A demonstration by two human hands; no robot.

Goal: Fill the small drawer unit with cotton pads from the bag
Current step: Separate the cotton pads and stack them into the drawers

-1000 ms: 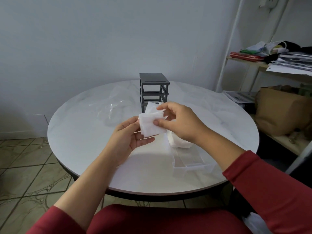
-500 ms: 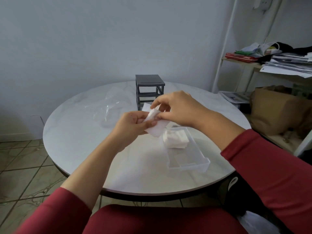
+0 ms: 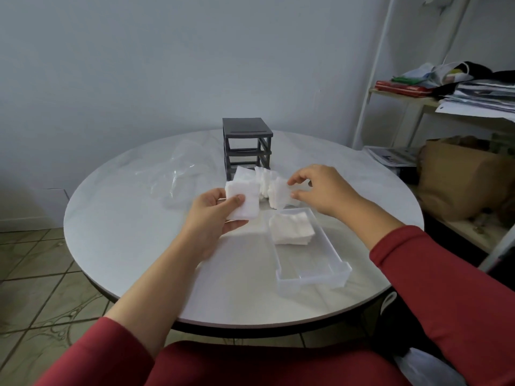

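My left hand [image 3: 216, 215] grips a small stack of white cotton pads [image 3: 243, 200] above the table. My right hand [image 3: 320, 190] pinches another white pad [image 3: 280, 193] at the right end of a loose row of pads [image 3: 262, 179] lying in front of the dark grey drawer unit [image 3: 246, 144]. The unit's frame stands at the table's far middle with open slots. A clear plastic drawer [image 3: 312, 270] lies on the table to the right, with a pile of pads [image 3: 291, 228] in its far end. A crumpled clear bag [image 3: 181, 176] lies left of the unit.
The round white table [image 3: 139, 232] has its edge close to my lap. A shelf [image 3: 412, 100] with papers and clothes and a brown paper bag [image 3: 457, 182] stand to the right. Tiled floor [image 3: 33, 274] shows at the left.
My hands have come apart: the left keeps a stack of pads, the right has moved right and down to the pads by the drawer unit. The view has tilted slightly.
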